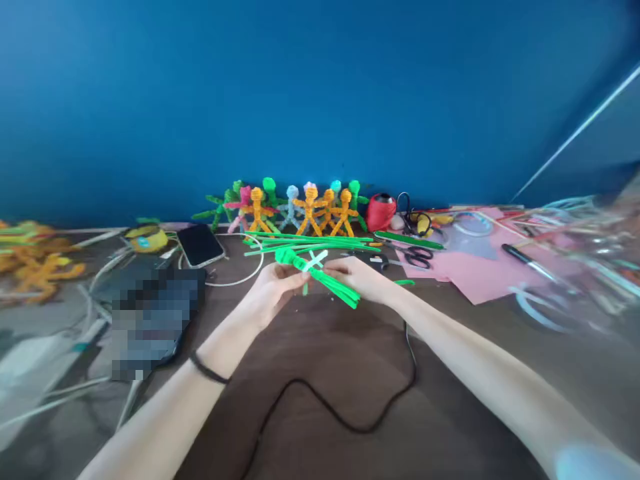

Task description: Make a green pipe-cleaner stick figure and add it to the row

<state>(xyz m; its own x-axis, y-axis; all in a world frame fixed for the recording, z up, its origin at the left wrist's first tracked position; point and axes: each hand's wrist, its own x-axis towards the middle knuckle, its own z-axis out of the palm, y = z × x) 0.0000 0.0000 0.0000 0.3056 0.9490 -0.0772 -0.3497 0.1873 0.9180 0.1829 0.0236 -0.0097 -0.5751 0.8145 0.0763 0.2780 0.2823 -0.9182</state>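
Observation:
A bright green pipe-cleaner figure (334, 285) is held between my two hands, tilted with its wound round head at upper left and a bundle of straight stems at lower right. My left hand (277, 283) is closed around its neck, just under the head. Across its upper body lies a pale whitish strip (317, 260), forming an X; its material is unclear. The fingers of my right hand (353, 275) pinch near this crossing, and what exactly they grip is partly hidden. Just behind my hands lie several loose green pipe cleaners (310, 243).
Finished pipe-cleaner figures (310, 200) stand along the blue wall. A smartphone (200, 245), a white cable and a blurred dark item lie left. Scissors (418, 256), pink paper (480, 273) and a black marker (530, 261) are right. A black cable (345, 421) curves in front.

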